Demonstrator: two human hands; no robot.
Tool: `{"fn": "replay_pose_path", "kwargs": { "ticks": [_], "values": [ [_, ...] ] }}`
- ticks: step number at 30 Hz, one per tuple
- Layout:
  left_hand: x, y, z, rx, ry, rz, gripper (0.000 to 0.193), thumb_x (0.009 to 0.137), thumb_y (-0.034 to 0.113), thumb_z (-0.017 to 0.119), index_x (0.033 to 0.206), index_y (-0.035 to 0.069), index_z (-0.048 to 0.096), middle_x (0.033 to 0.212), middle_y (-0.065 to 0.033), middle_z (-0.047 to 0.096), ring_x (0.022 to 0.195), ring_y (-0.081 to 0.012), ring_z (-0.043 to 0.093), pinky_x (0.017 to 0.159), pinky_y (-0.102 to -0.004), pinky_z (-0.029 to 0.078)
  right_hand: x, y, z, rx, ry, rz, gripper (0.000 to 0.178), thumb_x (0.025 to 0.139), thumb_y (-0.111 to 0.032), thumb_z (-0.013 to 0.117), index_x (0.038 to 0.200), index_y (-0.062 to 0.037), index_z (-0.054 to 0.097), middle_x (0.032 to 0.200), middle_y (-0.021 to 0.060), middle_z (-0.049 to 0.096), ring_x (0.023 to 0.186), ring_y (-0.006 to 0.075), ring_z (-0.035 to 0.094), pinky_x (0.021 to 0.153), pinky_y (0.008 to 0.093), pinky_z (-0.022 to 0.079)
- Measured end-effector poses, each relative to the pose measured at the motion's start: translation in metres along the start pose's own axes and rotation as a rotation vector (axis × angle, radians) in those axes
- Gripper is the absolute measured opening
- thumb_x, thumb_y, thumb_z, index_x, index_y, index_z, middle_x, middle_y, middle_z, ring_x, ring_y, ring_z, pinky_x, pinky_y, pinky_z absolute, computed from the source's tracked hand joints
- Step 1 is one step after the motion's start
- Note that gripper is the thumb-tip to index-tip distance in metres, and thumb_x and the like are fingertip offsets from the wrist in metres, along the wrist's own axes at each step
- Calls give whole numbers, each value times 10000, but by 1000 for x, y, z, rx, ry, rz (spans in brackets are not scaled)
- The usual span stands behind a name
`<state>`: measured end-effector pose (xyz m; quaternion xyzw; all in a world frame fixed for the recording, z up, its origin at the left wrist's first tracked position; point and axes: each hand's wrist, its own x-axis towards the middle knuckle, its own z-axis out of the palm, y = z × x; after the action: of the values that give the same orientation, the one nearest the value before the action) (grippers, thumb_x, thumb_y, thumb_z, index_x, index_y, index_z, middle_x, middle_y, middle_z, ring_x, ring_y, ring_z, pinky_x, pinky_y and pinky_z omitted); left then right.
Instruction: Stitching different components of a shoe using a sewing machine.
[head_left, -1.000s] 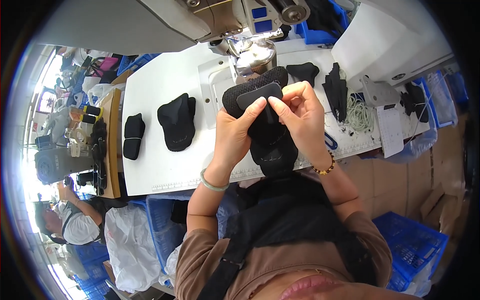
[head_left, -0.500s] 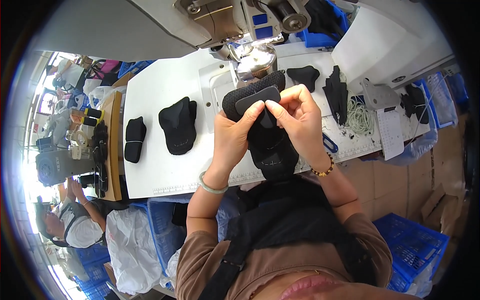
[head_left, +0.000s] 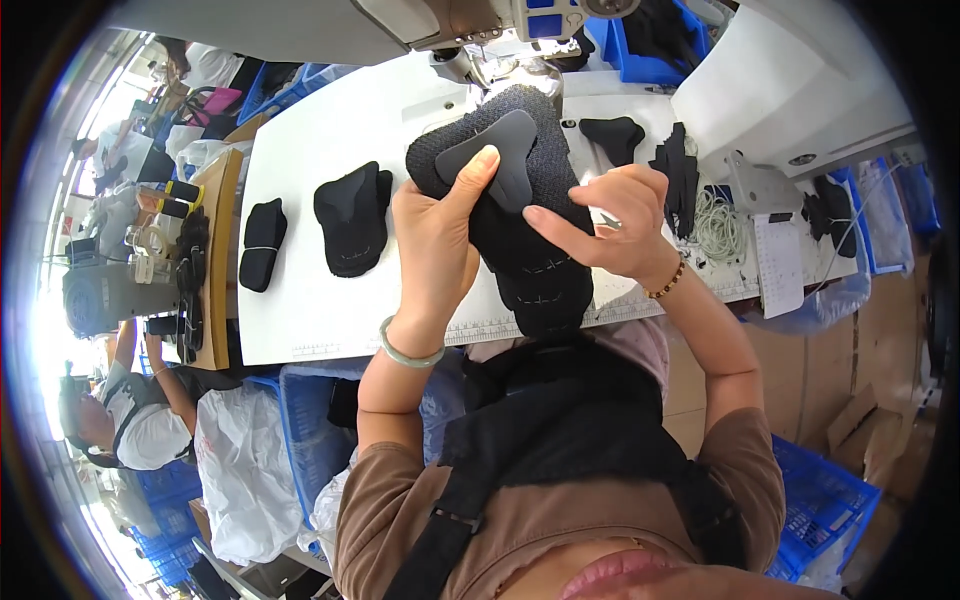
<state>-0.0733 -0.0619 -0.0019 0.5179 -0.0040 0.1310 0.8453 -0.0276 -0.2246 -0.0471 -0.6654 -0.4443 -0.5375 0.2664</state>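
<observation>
My left hand (head_left: 440, 220) grips a black mesh fabric piece (head_left: 555, 150) with a rounded, padded shape, held up above the white table. Its thumb presses a smooth dark grey three-lobed patch (head_left: 510, 155) flat against the mesh. My right hand (head_left: 620, 225) is at the piece's right side, thumb and forefinger apart, the thumb tip by the patch's lower lobe and the other fingers curled. A small grey shape shows among these fingers; I cannot make out what it is. Below hangs more black fabric (head_left: 545, 300) with pale stitch marks.
A sewing machine head (head_left: 440, 25) stands just beyond my hands. On the white table (head_left: 300, 320) lie a black padded piece (head_left: 350, 220), a tied black bundle (head_left: 262, 245), a small black patch (head_left: 612, 138), black strips (head_left: 678, 180) and tangled cord (head_left: 720, 228). Another person (head_left: 150, 420) sits at left.
Both hands held the patch's upper edge with the thumbs. My right hand has come off it to the right and lower, and the fabric is tilted so the whole patch shows.
</observation>
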Motion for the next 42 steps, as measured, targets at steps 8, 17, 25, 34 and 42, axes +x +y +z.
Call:
{"fn": "replay_pose_path", "kwargs": {
  "ticks": [8, 17, 25, 34, 42],
  "values": [
    [-8, 11, 4, -6, 107, 49, 146, 862, 22, 623, 990, -47, 632, 939, -79, 654, 795, -125, 624, 715, -239, 511, 9, 10, 10, -108, 53, -200, 305, 685, -158, 672, 952, -302, 650, 890, -104, 487, 852, 79, 470, 812, 270, 369],
    [27, 14, -12, -4, 207, 32, 166, 869, 63, 598, 973, -65, 624, 905, -87, 655, 775, -136, 636, 701, -247, 519, 45, 22, 25, 60, -216, -35, 301, 688, -185, 627, 983, -235, 653, 911, -77, 503, 821, 103, 465, 771, 295, 315],
    [61, 7, -6, -4, 52, 31, 115, 861, 19, 583, 938, -58, 621, 860, -76, 637, 760, -134, 614, 687, -249, 499, 44, 34, 20, 101, -200, 168, 396, 637, -142, 691, 1029, -197, 697, 898, -33, 522, 811, 161, 476, 768, 313, 330],
    [66, 5, -7, 11, -27, 55, 114, 881, 16, 553, 912, -63, 627, 867, -79, 637, 778, -132, 597, 727, -256, 480, 40, 31, 19, 198, -257, 292, 391, 636, -82, 692, 1017, -171, 705, 907, -13, 515, 828, 160, 511, 770, 310, 354],
    [69, 8, -8, 13, -60, 39, 96, 880, 18, 568, 908, -49, 632, 873, -68, 634, 783, -118, 588, 730, -246, 474, 40, 30, 18, 140, -283, 300, 383, 645, -182, 733, 1027, -177, 698, 910, -13, 516, 824, 148, 518, 752, 307, 338]
  ]
}}
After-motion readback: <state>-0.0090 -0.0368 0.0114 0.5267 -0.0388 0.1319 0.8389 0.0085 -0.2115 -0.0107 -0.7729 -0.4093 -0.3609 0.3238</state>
